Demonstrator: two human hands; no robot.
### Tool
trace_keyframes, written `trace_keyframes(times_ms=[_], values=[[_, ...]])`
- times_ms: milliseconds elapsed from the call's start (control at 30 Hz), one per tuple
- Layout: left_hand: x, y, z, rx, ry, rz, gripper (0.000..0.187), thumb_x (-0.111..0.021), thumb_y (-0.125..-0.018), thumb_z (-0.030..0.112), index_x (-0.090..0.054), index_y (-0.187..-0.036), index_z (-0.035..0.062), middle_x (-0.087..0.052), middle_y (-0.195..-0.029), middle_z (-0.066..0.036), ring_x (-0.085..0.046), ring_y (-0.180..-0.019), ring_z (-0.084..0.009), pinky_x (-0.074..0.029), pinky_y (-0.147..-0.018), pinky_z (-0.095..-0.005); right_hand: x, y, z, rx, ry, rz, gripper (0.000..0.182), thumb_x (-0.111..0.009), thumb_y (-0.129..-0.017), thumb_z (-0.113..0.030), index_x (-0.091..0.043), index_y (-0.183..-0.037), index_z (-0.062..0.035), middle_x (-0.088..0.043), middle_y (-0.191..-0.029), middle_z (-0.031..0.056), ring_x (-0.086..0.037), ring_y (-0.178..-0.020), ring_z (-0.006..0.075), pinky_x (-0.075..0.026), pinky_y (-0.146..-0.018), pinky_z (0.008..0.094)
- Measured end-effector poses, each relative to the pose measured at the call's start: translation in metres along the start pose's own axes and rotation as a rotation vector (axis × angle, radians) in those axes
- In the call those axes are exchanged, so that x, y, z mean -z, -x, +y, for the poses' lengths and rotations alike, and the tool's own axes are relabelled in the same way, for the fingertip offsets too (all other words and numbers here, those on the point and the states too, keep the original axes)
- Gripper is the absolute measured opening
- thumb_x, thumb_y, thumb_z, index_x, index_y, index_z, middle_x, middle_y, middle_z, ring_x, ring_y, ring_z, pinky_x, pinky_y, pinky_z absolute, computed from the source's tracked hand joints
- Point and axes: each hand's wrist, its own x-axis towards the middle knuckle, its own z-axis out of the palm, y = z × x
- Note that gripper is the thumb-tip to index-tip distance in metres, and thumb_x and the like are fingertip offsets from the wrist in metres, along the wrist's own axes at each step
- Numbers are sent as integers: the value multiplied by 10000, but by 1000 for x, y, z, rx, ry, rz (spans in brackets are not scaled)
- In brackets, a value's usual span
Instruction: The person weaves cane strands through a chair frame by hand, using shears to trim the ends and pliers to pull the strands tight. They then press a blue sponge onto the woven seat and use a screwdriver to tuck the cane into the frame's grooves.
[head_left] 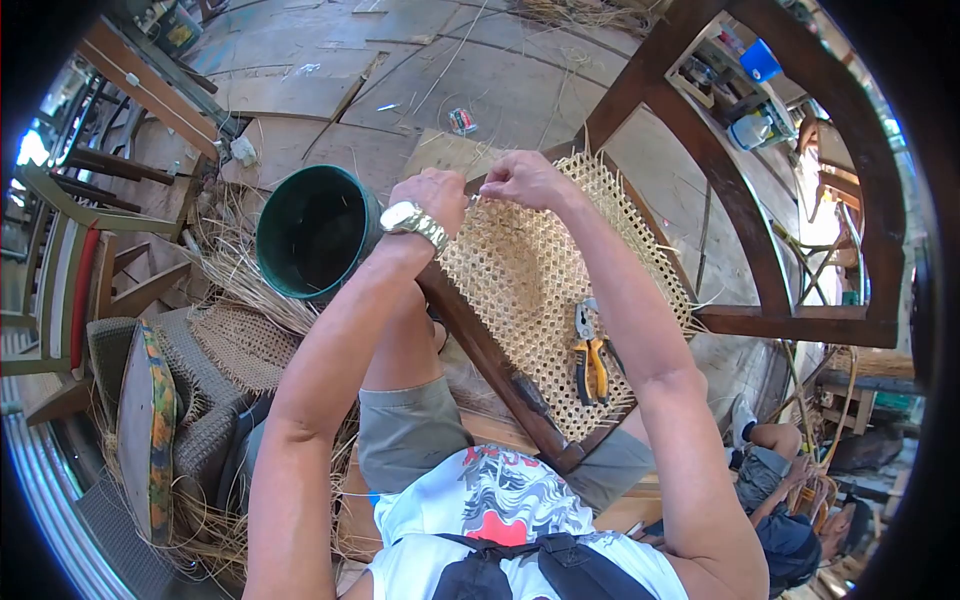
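A chair frame of dark wood [475, 340] lies across my lap, its seat covered with woven cane webbing [510, 270]. My left hand [432, 195], with a metal watch on the wrist, is closed at the far left edge of the webbing. Close beside it my right hand [525, 182] pinches with thumb and forefinger over the same edge. A small pale bit shows between the hands, too small to name. Yellow-and-black pliers [592, 365] rest on the webbing near me. Loose cane ends stick out along the right side.
Left of the seat stands a green bucket [268, 235]. Cane strands [245, 275] and woven pieces [235, 345] lie around it. The curved chair back [715, 165] rises at right. Another person [790, 520] sits at lower right. Chairs crowd the left side.
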Motion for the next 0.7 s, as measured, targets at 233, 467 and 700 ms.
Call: trace_keyframes(times_ms=[233, 467, 700], values=[[23, -4, 34, 83, -231, -87, 246, -579, -905, 179, -759, -1047, 88, -729, -1091, -157, -711, -1025, -307, -571, -853, -413, -8, 4, 5, 14, -94, 84, 194, -744, -788, -192, -714, -868, -18, -707, -847, 125, -673, -796, 238, -530, -749, 362], [30, -15, 35, 79, -338, -100, 282, -533, -931, 202, -760, -1066, 102, -730, -1102, -147, -707, -1039, -308, -567, -864, -409, -13, 0, 11, 83, 71, 127, 142, -680, -741, -139, -727, -811, -25, -708, -932, 179, -671, -967, 306, -535, -900, 382], [36, -23, 34, 110, -282, -152, 303, -695, -865, 338, -766, -1020, 87, -720, -1084, -184, -687, -1041, -356, -548, -907, -447, -24, -7, 23, 219, 89, 194, 86, -705, -709, -115, -718, -776, -62, -693, -894, 153, -652, -943, 301, -537, -880, 386]])
